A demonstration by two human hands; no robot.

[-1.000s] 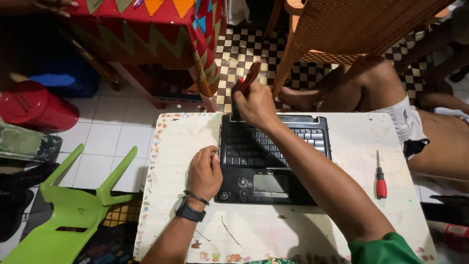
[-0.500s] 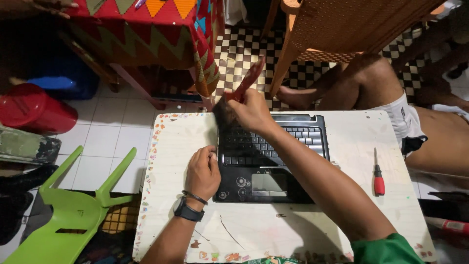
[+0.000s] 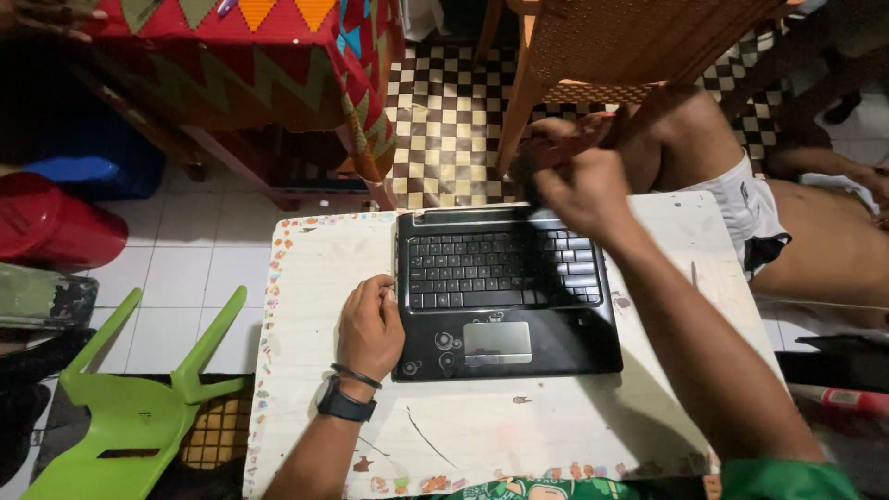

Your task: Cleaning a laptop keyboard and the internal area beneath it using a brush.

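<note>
**Working at the far edge of the laptop base**

My left hand [image 3: 369, 326] rests on the white table [image 3: 306, 370], its curled fingers touching the left side of the black laptop base [image 3: 505, 292] and holding it steady. The base lies flat in the middle of the table, keyboard up, trackpad toward me. My right hand [image 3: 582, 190] is raised over the far right corner of the base. It is blurred by motion, the fingers look bent together, but I cannot tell if they grip something.

To do this step well, I think the left hand must press the base firmly so it does not slide, and the right hand should work slowly along the back edge, without forcing the plastic.

Compared with half a second ago, my right hand moved from the far left corner to the far right, and the red tool it held there is no longer clearly seen. The base sits the same, and my left hand did not move.
</note>
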